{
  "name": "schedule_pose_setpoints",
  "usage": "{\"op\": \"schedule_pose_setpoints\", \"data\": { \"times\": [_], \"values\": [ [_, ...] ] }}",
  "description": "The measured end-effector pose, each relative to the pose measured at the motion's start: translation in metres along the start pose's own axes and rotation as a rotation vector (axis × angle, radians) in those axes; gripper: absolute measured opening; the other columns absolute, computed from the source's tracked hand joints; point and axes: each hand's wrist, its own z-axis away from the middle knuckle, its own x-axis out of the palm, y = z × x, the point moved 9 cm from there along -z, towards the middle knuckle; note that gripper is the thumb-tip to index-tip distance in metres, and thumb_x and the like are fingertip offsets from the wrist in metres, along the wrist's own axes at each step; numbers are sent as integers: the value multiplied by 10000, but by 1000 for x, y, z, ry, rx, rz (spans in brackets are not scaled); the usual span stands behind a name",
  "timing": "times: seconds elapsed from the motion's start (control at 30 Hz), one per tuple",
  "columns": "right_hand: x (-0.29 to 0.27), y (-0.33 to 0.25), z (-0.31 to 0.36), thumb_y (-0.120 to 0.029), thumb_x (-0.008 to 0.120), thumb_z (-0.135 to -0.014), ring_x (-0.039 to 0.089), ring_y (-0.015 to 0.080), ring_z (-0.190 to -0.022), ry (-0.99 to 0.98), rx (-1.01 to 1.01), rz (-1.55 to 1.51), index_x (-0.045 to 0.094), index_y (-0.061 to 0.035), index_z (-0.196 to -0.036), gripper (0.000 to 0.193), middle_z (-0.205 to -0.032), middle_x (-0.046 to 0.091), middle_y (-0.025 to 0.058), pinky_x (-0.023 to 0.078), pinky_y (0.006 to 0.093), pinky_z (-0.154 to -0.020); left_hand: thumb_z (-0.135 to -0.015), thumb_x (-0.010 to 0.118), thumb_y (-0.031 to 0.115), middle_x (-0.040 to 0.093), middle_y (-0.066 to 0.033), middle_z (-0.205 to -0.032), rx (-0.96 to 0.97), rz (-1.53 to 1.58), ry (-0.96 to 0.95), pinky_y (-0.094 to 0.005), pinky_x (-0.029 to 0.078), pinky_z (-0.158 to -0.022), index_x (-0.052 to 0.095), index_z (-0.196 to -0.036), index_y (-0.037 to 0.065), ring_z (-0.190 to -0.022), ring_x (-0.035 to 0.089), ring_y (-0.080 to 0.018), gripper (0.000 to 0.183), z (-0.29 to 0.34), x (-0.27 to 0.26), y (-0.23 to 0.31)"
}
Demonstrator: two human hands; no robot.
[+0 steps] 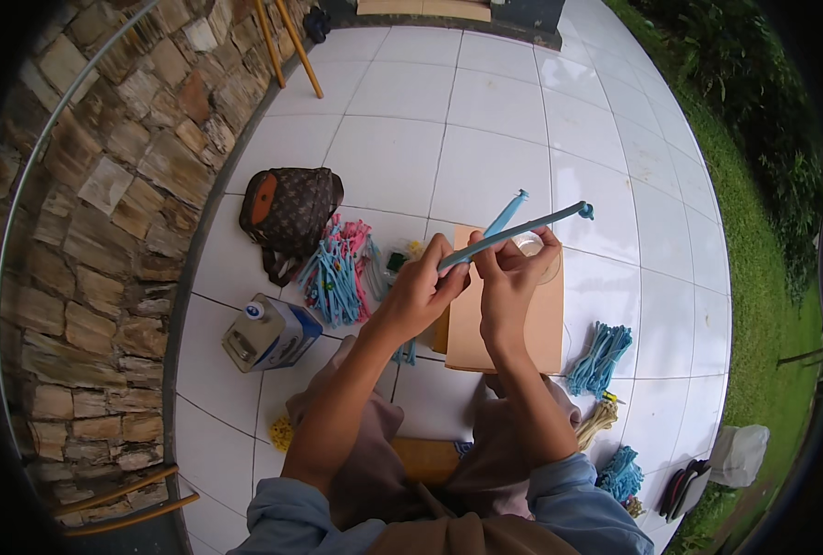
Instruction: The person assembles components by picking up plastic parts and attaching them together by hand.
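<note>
A blue cord [536, 221] with a knot at its far right end is held in front of me. My left hand [421, 287] is closed on its near part, thumb and fingers pinching. Close beside it my right hand [508, 277] pinches the same cord with thumb and forefinger. A second light-blue length [504, 215] sticks up behind the fingers; whether it belongs to the same piece is hidden. Below the hands lies a tan board [467, 347] across my lap. A round clear container [529, 243] on it is partly covered by my right hand.
Left of me are a heap of blue and pink cords [333, 277], a metal can [273, 335] and a brown patterned bag [291, 213]. Blue cord bundles [600, 359] and a beige bundle [597, 424] lie at right. A stone wall [106, 259] borders the tiled floor [495, 97].
</note>
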Motion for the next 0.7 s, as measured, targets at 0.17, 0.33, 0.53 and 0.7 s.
{"op": "schedule_pose_setpoints", "data": {
  "times": [0.17,0.33,0.53,0.7],
  "values": [
    [-8,11,-7,61,508,-804,577,177,-738,19,-142,100,186,-67,-1099,455,-693,533,110,444,262,-709,-881,469,81,540,-52,-671,-188,311,-100,-242,393,-532,339,-932,46,-601,511,-114,144,-1,12,-34],
    [-26,14,-10,-5,521,-832,571,176,-722,142,-200,93,188,-50,-1118,442,-794,556,163,438,257,-653,-867,528,141,566,-55,-721,-220,320,-128,-192,394,-534,397,-1039,45,-660,558,-86,236,6,5,-50],
    [-33,76,-12,-55,460,-868,599,203,-547,-119,76,342,161,-25,-1175,430,-674,588,140,455,240,-464,-805,613,115,504,0,-711,-191,307,324,-182,414,-551,435,-953,53,-619,513,-69,240,36,-54,-97],
    [-69,145,-3,-45,456,-819,619,335,-634,-351,229,1286,424,66,-1093,297,-640,610,173,508,386,-603,-748,664,60,369,43,-664,12,76,590,-172,334,-531,408,-950,68,-627,386,-34,326,50,-111,-108]
  ]
}}
